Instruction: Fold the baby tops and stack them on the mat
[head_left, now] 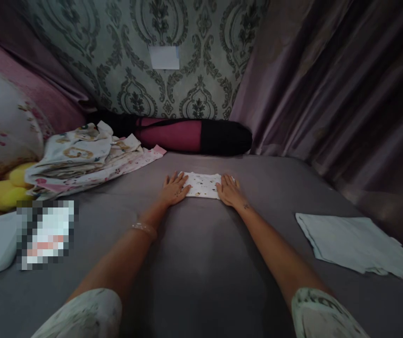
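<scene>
A small folded white cloth (204,185) with a scattered dark and yellow print lies flat on the grey bed sheet (201,263). It looks like a piece of clothing, but its kind is hidden by the folds. My left hand (176,188) rests flat over its left end, fingers stretched out. Over the right end lies my right hand (228,188), also flat with fingers extended. The middle of the cloth shows between the two hands.
Printed clothes (81,150) are piled at the left by a yellow plush thing (2,192). A pale folded cloth (352,241) lies at the right. A black and magenta roll (173,135) lies along the patterned wall. Curtains (292,80) hang at the right.
</scene>
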The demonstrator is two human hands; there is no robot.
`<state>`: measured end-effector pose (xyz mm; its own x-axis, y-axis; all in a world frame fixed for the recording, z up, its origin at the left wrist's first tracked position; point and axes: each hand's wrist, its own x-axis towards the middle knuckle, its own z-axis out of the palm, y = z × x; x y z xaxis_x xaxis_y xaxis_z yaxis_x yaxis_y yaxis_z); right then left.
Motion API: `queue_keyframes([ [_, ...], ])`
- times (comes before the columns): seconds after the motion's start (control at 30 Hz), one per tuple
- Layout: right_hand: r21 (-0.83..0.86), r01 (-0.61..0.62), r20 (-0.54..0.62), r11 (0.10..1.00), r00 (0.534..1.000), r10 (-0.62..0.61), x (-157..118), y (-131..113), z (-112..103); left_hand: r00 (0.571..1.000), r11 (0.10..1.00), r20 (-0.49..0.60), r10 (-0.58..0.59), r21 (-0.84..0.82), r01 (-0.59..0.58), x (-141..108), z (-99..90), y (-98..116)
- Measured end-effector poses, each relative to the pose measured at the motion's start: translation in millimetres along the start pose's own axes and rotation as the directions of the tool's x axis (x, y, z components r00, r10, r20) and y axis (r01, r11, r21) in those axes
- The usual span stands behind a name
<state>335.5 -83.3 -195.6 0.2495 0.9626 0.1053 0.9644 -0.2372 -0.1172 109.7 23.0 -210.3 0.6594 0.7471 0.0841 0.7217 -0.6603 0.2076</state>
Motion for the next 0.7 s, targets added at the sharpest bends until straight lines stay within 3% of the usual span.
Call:
queue_keyframes([
  [0.2,0.008,0.003,0.044,1.0,0.999,-0.003,-3.6,5.6,4.1,1.0,0.998,-0.007,-0.021,0.051,0.021,-1.1,-1.2,3.2],
  [0.33,0.018,0.03,0.068,0.999,0.997,-0.031,2.2,8.5,-0.9,0.998,0.993,-0.01,0.059,0.107,-0.057,8.3,-15.2,2.5],
  [0.53,0.066,0.084,0.29,0.994,0.952,-0.1,37.7,33.9,-23.9,0.991,0.975,0.126,0.037,0.214,-0.064,48.5,-51.5,7.1],
  [0.7,0.107,0.045,0.354,0.993,0.932,-0.081,71.1,46.8,-34.2,0.973,0.967,0.227,-0.041,0.254,-0.019,90.4,-53.9,3.4],
])
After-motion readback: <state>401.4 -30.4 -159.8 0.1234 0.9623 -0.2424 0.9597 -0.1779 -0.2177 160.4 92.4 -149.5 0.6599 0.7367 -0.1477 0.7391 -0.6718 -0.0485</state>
